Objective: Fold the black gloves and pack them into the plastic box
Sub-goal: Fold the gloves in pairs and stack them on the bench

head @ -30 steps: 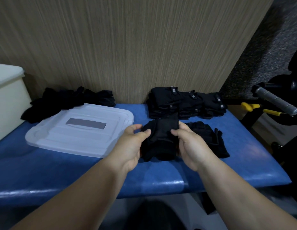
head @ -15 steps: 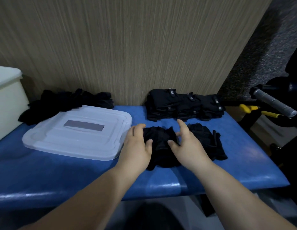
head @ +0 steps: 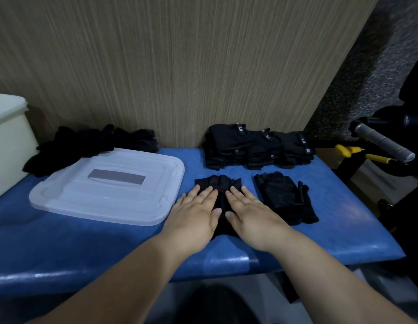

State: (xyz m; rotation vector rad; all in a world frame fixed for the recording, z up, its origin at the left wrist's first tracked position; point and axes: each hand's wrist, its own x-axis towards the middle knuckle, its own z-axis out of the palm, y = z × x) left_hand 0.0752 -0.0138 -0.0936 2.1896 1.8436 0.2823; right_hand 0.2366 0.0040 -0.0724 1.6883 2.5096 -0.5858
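The left hand [head: 194, 215] and right hand [head: 251, 213] lie flat with fingers straight, pressing the black fabric glove [head: 217, 183] onto the blue padded bench [head: 343, 220]. The stack of folded black gloves [head: 257, 146] sits at its 12 o'clock.
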